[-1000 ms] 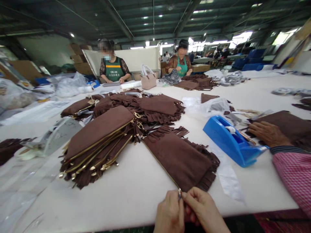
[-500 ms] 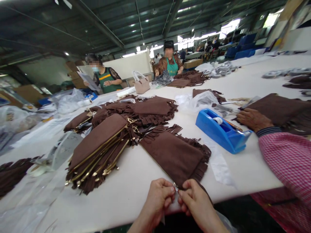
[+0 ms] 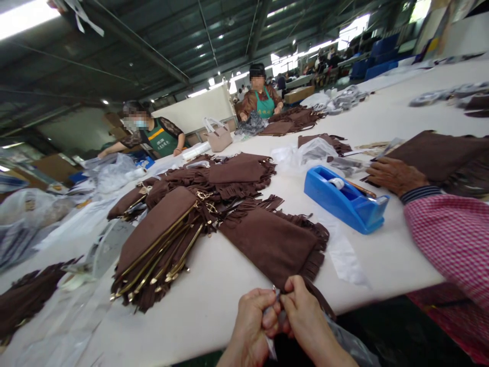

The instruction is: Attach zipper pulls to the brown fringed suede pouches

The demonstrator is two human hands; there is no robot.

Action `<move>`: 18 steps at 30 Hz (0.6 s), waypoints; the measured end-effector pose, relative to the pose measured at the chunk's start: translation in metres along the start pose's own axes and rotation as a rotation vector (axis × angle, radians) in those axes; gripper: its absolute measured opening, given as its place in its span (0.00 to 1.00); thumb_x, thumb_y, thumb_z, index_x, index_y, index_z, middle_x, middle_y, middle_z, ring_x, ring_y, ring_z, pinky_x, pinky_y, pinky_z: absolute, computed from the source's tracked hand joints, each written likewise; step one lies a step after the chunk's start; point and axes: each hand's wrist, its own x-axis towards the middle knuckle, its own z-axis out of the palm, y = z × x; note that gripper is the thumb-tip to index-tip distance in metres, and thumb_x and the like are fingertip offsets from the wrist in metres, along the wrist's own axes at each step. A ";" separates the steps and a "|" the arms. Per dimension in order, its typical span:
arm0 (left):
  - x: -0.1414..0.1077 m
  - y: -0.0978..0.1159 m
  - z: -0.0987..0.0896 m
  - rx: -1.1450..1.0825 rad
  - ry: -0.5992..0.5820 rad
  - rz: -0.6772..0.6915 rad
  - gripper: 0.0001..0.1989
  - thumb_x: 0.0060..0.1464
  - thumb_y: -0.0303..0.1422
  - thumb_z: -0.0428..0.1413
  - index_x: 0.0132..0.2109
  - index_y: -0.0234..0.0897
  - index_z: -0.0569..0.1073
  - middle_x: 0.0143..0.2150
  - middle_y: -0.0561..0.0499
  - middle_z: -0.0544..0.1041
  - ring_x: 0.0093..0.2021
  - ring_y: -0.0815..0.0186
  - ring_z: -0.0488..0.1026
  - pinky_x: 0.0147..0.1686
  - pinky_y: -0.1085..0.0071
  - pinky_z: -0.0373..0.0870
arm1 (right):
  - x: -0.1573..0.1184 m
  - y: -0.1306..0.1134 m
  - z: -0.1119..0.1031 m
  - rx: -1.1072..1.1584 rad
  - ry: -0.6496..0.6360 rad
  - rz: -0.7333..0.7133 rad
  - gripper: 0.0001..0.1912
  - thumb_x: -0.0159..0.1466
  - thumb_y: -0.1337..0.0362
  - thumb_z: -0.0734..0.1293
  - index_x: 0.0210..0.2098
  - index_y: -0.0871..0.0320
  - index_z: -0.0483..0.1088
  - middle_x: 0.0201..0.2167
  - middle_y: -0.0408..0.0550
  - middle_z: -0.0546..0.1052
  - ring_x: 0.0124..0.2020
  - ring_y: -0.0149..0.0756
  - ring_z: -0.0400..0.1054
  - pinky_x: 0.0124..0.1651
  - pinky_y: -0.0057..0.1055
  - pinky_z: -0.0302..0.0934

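Brown pouch (image 3: 272, 239), left fingers (image 3: 260, 296) pinching blurred pale wrap (image 3: 271, 348), right fingers (image 3: 296, 286), grip hidden

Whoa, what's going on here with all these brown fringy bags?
Someone's left hand pinches a small shiny piece at the near corner of a brown fringed bag. Their right hand is curled close beside it, but what it grips is hard to see. That bag lies flat on the table, next to a stack of similar bags. Across the blue tape dispenser, a neighbour's hand rests by another brown bag.
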 end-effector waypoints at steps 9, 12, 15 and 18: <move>-0.012 0.007 0.006 0.186 0.079 0.105 0.17 0.33 0.40 0.59 0.25 0.38 0.59 0.13 0.60 0.66 0.08 0.81 0.47 0.11 0.78 0.47 | -0.004 -0.002 0.000 0.054 0.003 -0.004 0.09 0.57 0.62 0.58 0.30 0.52 0.48 0.14 0.33 0.67 0.13 0.29 0.64 0.16 0.23 0.54; -0.013 0.001 0.001 0.462 0.126 0.226 0.14 0.40 0.41 0.54 0.28 0.38 0.59 0.16 0.58 0.67 0.11 0.76 0.54 0.14 0.77 0.50 | -0.007 0.003 0.001 0.112 -0.022 -0.013 0.09 0.57 0.58 0.58 0.32 0.52 0.50 0.14 0.34 0.68 0.14 0.30 0.64 0.17 0.24 0.55; -0.014 -0.009 -0.008 0.877 0.220 0.458 0.07 0.47 0.37 0.49 0.33 0.38 0.61 0.20 0.55 0.69 0.20 0.69 0.65 0.22 0.73 0.56 | -0.014 0.008 0.004 0.279 -0.014 -0.012 0.13 0.56 0.55 0.58 0.34 0.53 0.50 0.15 0.35 0.69 0.15 0.31 0.64 0.17 0.24 0.56; -0.016 -0.021 -0.013 1.113 0.263 0.599 0.09 0.53 0.37 0.42 0.37 0.38 0.61 0.23 0.51 0.71 0.24 0.65 0.68 0.26 0.70 0.56 | -0.019 0.009 0.006 0.457 0.024 0.012 0.15 0.54 0.55 0.61 0.34 0.54 0.51 0.12 0.34 0.68 0.13 0.29 0.61 0.16 0.21 0.51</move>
